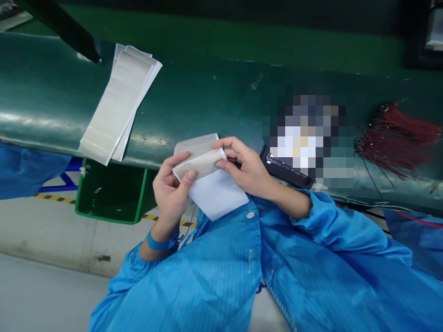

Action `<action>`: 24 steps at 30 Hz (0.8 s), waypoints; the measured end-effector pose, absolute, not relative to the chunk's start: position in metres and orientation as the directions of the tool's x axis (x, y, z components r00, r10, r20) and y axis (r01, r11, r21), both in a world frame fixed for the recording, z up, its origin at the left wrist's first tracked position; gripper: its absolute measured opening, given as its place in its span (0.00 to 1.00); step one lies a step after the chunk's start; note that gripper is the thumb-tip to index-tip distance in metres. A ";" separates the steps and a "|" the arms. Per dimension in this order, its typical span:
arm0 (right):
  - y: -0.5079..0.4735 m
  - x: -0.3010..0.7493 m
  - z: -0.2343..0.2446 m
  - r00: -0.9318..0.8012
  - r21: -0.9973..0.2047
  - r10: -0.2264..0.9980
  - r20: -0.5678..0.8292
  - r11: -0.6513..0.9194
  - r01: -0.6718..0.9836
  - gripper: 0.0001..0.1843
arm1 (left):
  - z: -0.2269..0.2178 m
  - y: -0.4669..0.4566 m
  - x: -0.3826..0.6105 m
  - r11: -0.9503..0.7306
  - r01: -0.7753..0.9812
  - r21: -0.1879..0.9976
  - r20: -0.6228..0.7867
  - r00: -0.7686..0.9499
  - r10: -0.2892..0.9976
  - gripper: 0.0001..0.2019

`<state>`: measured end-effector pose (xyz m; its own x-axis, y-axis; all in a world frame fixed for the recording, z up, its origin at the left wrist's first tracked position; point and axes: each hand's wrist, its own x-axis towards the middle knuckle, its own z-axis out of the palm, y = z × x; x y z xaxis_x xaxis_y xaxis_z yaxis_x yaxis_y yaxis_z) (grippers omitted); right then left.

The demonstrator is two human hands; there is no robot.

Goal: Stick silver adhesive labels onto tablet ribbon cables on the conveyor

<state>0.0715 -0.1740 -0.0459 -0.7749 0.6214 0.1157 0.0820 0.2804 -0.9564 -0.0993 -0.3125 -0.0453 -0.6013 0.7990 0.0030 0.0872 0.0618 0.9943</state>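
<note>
Between my two hands is a sheet of adhesive labels (200,165), beige on its face and white on its backing, bent over so that the white side (221,193) hangs down toward my blue coat. My left hand (175,189) pinches its left end, thumb in front and fingers behind. At the right end my right hand (244,166) grips it between thumb and fingers. Farther left on the green bench top lies a fanned stack of similar beige label sheets (119,101).
A phone-like device (287,170) with a partly blurred screen lies right of my hands on the green bench (194,101). Beyond it is a bundle of dark red wires (398,143). Below the bench edge at left stands a green bin (110,189). A dark bar (65,27) juts in at upper left.
</note>
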 end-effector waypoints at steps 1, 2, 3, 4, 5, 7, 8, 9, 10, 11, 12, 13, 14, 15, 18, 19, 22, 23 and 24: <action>-0.172 0.072 -0.043 -0.760 -0.962 0.638 0.119 0.265 0.071 0.17 | -0.047 -0.313 -0.101 0.059 0.114 0.992 0.024 -0.617 0.787 0.18; -0.170 0.072 -0.039 -0.737 -0.966 0.664 0.124 0.250 0.063 0.15 | -0.048 -0.312 -0.101 0.056 0.159 0.986 0.058 -0.630 0.775 0.14; -0.169 0.072 -0.036 -0.714 -0.968 0.688 0.132 0.246 0.058 0.13 | -0.048 -0.311 -0.101 0.053 0.209 0.976 0.096 -0.642 0.761 0.12; -0.168 0.072 -0.034 -0.698 -0.964 0.700 0.149 0.260 0.054 0.11 | -0.048 -0.310 -0.100 0.050 0.249 0.967 0.128 -0.649 0.750 0.12; -0.167 0.071 -0.032 -0.689 -0.961 0.706 0.163 0.271 0.050 0.09 | -0.048 -0.308 -0.100 0.045 0.265 0.963 0.144 -0.651 0.745 0.13; -0.167 0.071 -0.031 -0.690 -0.963 0.705 0.163 0.265 0.043 0.07 | -0.047 -0.303 -0.098 0.031 0.223 0.974 0.123 -0.641 0.758 0.17; -0.168 0.070 -0.031 -0.689 -0.967 0.708 0.155 0.251 0.041 0.07 | -0.048 -0.302 -0.098 0.026 0.197 0.980 0.107 -0.633 0.767 0.18; -0.169 0.070 -0.032 -0.682 -0.972 0.717 0.143 0.233 0.042 0.07 | -0.048 -0.300 -0.097 0.026 0.189 0.982 0.101 -0.628 0.771 0.18; -0.169 0.070 -0.033 -0.672 -0.977 0.729 0.131 0.211 0.039 0.07 | -0.048 -0.300 -0.097 0.031 0.208 0.978 0.109 -0.628 0.770 0.16; -0.170 0.070 -0.034 -0.666 -0.981 0.736 0.122 0.189 0.030 0.07 | -0.047 -0.300 -0.097 0.035 0.254 0.967 0.139 -0.634 0.761 0.14; -0.171 0.070 -0.035 -0.662 -0.985 0.740 0.117 0.169 0.015 0.08 | -0.046 -0.301 -0.096 0.037 0.317 0.948 0.185 -0.640 0.745 0.12; -0.171 0.070 -0.035 -0.665 -0.988 0.738 0.113 0.154 0.003 0.09 | -0.045 -0.302 -0.096 0.039 0.381 0.924 0.234 -0.642 0.730 0.10; -0.171 0.070 -0.034 -0.672 -0.989 0.732 0.111 0.148 -0.002 0.10 | -0.043 -0.303 -0.095 0.044 0.437 0.899 0.275 -0.638 0.719 0.09; -0.171 0.070 -0.033 -0.678 -0.988 0.726 0.112 0.156 0.003 0.11 | -0.041 -0.304 -0.095 0.053 0.478 0.877 0.299 -0.629 0.717 0.08; -0.170 0.069 -0.030 -0.673 -0.961 0.722 0.158 0.270 0.064 0.10 | -0.037 -0.307 -0.094 0.071 0.536 0.841 0.333 -0.617 0.713 0.07; -0.170 0.069 -0.030 -0.670 -0.941 0.718 0.189 0.328 0.086 0.10 | -0.036 -0.307 -0.093 0.070 0.541 0.838 0.339 -0.617 0.710 0.07; -0.171 0.068 -0.033 -0.659 -0.842 0.682 0.318 0.522 0.135 0.12 | -0.033 -0.305 -0.091 0.047 0.549 0.835 0.359 -0.608 0.708 0.06; -0.171 0.069 -0.035 -0.657 -0.793 0.662 0.362 0.589 0.157 0.14 | -0.032 -0.304 -0.091 0.052 0.539 0.840 0.348 -0.611 0.711 0.06; -0.172 0.069 -0.038 -0.658 -0.737 0.639 0.399 0.650 0.184 0.17 | -0.030 -0.304 -0.090 0.064 0.524 0.849 0.329 -0.620 0.712 0.06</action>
